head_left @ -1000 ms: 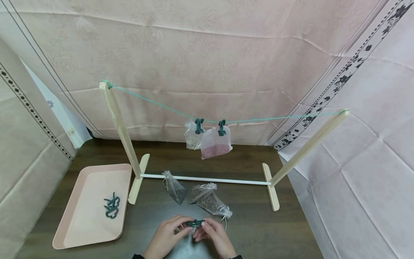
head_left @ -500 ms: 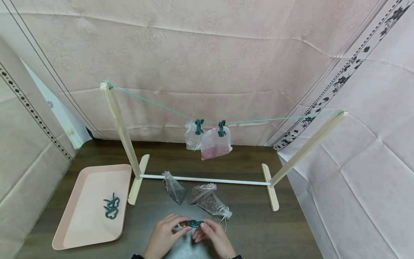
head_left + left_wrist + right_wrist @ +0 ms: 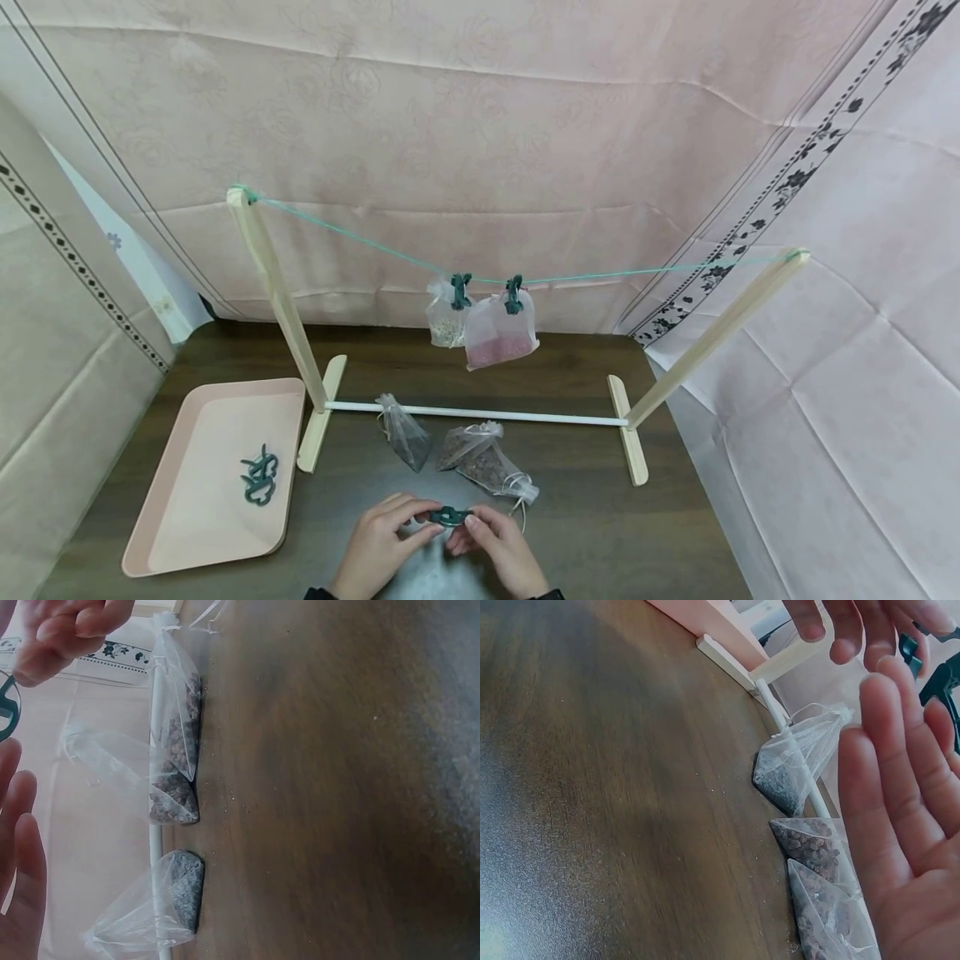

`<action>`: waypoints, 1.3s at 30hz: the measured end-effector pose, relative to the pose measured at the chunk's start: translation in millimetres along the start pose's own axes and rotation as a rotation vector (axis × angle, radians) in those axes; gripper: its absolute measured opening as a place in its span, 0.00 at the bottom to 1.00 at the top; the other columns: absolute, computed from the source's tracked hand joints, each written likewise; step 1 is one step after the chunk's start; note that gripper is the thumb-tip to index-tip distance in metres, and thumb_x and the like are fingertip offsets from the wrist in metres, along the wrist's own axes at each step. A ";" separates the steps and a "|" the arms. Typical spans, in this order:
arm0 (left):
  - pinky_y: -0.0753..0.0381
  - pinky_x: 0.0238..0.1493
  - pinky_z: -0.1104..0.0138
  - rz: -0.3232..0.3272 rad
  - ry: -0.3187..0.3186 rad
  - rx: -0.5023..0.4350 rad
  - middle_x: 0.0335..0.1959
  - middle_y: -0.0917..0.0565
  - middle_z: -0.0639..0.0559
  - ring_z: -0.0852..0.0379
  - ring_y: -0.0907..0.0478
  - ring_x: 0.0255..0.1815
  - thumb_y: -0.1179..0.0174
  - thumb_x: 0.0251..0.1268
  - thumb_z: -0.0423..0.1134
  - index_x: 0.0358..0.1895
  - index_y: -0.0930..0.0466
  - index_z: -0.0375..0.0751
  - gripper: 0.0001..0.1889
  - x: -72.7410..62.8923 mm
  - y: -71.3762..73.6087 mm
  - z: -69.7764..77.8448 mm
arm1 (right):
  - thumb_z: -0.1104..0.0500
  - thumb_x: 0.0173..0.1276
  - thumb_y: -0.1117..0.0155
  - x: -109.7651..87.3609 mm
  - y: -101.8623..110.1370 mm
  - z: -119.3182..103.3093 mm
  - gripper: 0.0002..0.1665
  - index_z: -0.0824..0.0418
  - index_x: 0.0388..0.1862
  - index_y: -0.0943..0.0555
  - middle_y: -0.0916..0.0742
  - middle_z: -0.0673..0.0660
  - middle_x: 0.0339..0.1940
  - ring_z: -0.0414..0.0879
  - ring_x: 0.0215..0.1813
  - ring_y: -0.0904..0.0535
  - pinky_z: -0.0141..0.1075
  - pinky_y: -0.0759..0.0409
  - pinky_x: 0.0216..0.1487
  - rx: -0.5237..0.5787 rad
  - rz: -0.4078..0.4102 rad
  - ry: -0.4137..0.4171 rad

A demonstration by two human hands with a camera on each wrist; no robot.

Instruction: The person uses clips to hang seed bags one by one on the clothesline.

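Between both hands, low in the head view, is a dark green clip (image 3: pixel 448 517). My left hand (image 3: pixel 384 537) pinches its left end between thumb and forefinger. My right hand (image 3: pixel 497 542) pinches the other end, its remaining fingers showing in the right wrist view. Just beyond the hands lie sheer drawstring bags: one with dark grey grains (image 3: pixel 407 440), and two overlapping ones with brown bits, the rear bag (image 3: pixel 463 448) and the front bag (image 3: pixel 497 473). Two similar green clips hold a bag of pale grains (image 3: pixel 447 325) and a bag of pink grains (image 3: pixel 498 337) on a green string (image 3: pixel 600 275).
The string runs between a left wooden post (image 3: pixel 277 292) and a right post (image 3: pixel 716 342), joined low down by a white rod (image 3: pixel 525 416). A pink tray (image 3: pixel 172 467) at left holds several green clips (image 3: pixel 259 475). Patterned cloth (image 3: pixel 450 125) surrounds the wooden table (image 3: pixel 585 533).
The clip and the fingers on it have shifted very slightly left, and the clip has turned a little. Bags, tray and stand stay in place.
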State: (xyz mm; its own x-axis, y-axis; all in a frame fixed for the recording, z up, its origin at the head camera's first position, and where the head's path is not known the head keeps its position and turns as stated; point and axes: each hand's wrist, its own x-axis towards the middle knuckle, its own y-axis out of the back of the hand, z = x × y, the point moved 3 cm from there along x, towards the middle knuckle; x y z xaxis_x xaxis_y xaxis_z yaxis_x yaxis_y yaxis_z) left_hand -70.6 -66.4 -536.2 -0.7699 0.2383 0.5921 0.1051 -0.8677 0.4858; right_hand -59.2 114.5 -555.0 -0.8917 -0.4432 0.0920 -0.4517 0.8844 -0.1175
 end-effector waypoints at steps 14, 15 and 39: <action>0.31 0.31 0.80 -0.027 0.025 -0.001 0.31 0.22 0.71 0.71 0.27 0.31 0.32 0.43 0.51 0.40 0.18 0.57 0.16 -1.8 -1.0 -4.0 | 0.62 0.70 0.55 -3.9 5.0 1.5 0.14 0.69 0.45 0.24 0.17 0.67 0.36 0.63 0.37 0.21 0.50 0.23 0.35 -0.088 0.087 -0.047; 0.32 0.31 0.81 -0.028 0.021 0.003 0.31 0.22 0.71 0.71 0.27 0.30 0.32 0.43 0.51 0.41 0.18 0.57 0.17 -1.7 -1.2 -4.2 | 0.63 0.70 0.54 -4.4 5.5 0.4 0.14 0.69 0.45 0.24 0.17 0.66 0.36 0.63 0.37 0.21 0.49 0.22 0.35 -0.096 0.096 -0.049; 0.28 0.36 0.75 -0.146 0.008 0.084 0.41 0.23 0.71 0.72 0.29 0.40 0.37 0.46 0.57 0.50 0.24 0.63 0.23 2.9 -1.5 -10.2 | 0.66 0.68 0.52 -10.9 -2.0 -23.8 0.13 0.70 0.43 0.21 0.16 0.68 0.31 0.44 0.32 0.18 0.44 0.21 0.27 -0.236 0.179 0.059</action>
State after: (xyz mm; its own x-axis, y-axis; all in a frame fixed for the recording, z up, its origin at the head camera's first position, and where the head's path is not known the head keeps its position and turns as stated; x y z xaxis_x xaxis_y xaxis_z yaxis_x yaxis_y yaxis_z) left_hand -79.4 -68.9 -541.8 -0.7856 0.3553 0.5066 0.0442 -0.7844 0.6187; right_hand -47.8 121.1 -532.3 -0.9502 -0.2740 0.1484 -0.2621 0.9603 0.0952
